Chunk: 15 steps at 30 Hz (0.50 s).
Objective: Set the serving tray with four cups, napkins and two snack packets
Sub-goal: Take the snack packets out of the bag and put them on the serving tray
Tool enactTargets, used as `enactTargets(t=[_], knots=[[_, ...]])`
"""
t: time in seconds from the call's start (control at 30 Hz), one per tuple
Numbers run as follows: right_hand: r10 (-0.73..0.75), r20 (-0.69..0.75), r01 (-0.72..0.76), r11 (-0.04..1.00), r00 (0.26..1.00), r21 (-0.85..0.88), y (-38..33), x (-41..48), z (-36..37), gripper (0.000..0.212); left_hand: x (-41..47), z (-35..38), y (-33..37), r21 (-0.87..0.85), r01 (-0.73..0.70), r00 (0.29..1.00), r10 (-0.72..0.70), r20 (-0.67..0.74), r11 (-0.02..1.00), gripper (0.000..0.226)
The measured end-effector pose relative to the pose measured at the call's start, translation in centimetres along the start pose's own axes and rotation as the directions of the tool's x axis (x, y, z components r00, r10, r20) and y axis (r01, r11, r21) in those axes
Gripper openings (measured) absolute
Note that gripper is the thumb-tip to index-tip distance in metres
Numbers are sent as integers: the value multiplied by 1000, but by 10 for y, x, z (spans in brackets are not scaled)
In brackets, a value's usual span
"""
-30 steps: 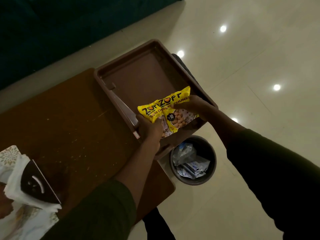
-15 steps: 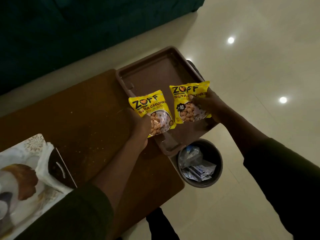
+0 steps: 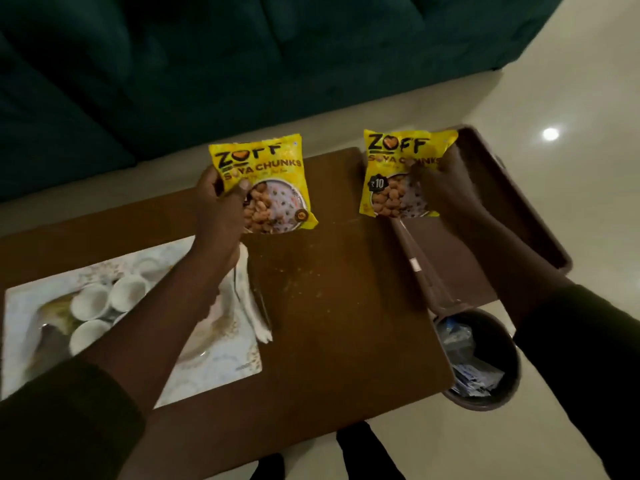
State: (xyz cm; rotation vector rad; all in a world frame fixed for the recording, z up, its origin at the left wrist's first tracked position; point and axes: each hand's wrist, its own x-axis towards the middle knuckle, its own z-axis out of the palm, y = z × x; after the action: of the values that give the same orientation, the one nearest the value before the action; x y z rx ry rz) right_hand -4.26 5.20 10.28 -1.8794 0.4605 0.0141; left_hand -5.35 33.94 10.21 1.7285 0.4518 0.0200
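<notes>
Yellow, both snack packets, lifted above the wooden table (image 3: pixel 339 306). Left hand (image 3: pixel 221 206) closed on the left packet (image 3: pixel 263 181), thumb pressed on its front, fingers behind. Right hand (image 3: pixel 446 188) closed on the right packet (image 3: pixel 398 171) at its right edge, fingers curled over the print, just above the near corner of the brown tray (image 3: pixel 519 202). On the patterned serving tray (image 3: pixel 214 368), at left under the left forearm: white cups (image 3: pixel 104 303) close together and white napkins (image 3: pixel 249 299) near its right edge. Beside the table, a round bin (image 3: pixel 485 362) on the floor.
</notes>
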Motion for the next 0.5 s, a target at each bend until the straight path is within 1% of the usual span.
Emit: enactTargets(t=[0.07,0.17,0.3,0.37,0.5], knots=[[-26,59,24,999,998,42,-27,-9,38,42,7,-46,1,-25,-22,998,21,-54,999,23],[-31,148,23,998,989,58,-58,-25,94,40,12,-109,-3,-66,-3,993,-5,-115,998,20],[-33,216,-1,988,976,152,-84,-60,171,43,8,-189,-21,-87,21,979,-38,-201,996,30],[-14,250,-22,990,968,142,-88,-81,205,45,3,-224,-36,-105,56,970,-80,-231,993,32],[-19,270,5,999,963,51,-80,-122,269,48,-4,-288,-73,-82,102,954,-121,-275,991,33]])
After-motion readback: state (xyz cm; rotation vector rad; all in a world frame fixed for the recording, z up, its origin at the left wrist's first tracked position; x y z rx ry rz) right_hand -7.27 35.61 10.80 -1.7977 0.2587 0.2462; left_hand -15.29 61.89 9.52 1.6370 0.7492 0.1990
